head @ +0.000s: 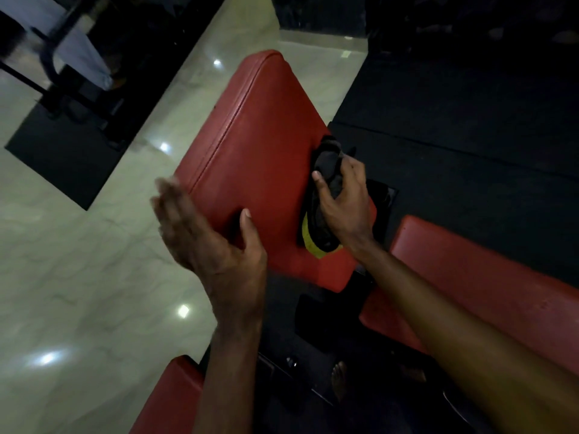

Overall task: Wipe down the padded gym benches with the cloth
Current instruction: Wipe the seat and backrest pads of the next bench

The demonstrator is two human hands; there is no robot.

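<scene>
Black crumpled cloth with a yellow band (329, 164) lies bunched on the near right part of the red padded vinyl bench surface (257, 136), under and inside the right hand (344, 208). That hand grips it from above: the thumb curls round the left side of the bundle, the fingers wrap the far side, and the yellow band sticks out below the palm toward the surface's near edge. The right forearm runs in from the lower right, crossing over a second red padded bench (470, 277) that sits just beside the first.

The left hand (213, 242) is at the surface's near left edge, well apart from the cloth and holding nothing. Its fingers are straight and together, pointing away over the edge, and the thumb is spread wide over the red padding — whether it touches the pad cannot be told. The fingertips are smeared by motion blur.

A corner of a third red pad (175, 399) is cut off at the bottom. Between the arms, a bare foot (340, 380) shows dimly on dark ground. The right side is black rubber matting (470, 120), too dark for detail; the left is glossy pale marble floor (78, 277) with light reflections. A black metal frame (53, 57) at the upper left is blurred.
</scene>
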